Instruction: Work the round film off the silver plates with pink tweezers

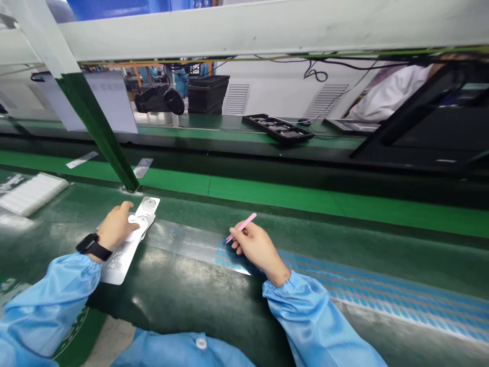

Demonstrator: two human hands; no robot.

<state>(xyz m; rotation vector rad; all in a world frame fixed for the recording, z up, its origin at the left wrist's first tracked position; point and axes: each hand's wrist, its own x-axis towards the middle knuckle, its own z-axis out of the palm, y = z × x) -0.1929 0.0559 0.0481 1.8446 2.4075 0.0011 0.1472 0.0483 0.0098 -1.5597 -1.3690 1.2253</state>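
Observation:
My left hand (116, 224), thumb and fingers apart, reaches over a small pile of silver metal plates (119, 262); its thumb lies over the upper part of the pile, and whether it presses on it I cannot tell. Round markings show on the top plate (149, 204) at the far end. In my right hand (256, 245) are pink tweezers (244, 226), pinched between thumb and fingers with the thin tip pointing down and left. Beneath that hand runs a clear strip with rows of blue dots (317, 270), its left stretch mostly bare.
A green post (99, 132) rises behind my left hand. Two silver plates (143, 167) (82, 159) lie on the bright green belt (229, 189). A white stack (34, 193) sits at left. Farther back are a black tray (278, 129) and a person's white sleeve (385, 97).

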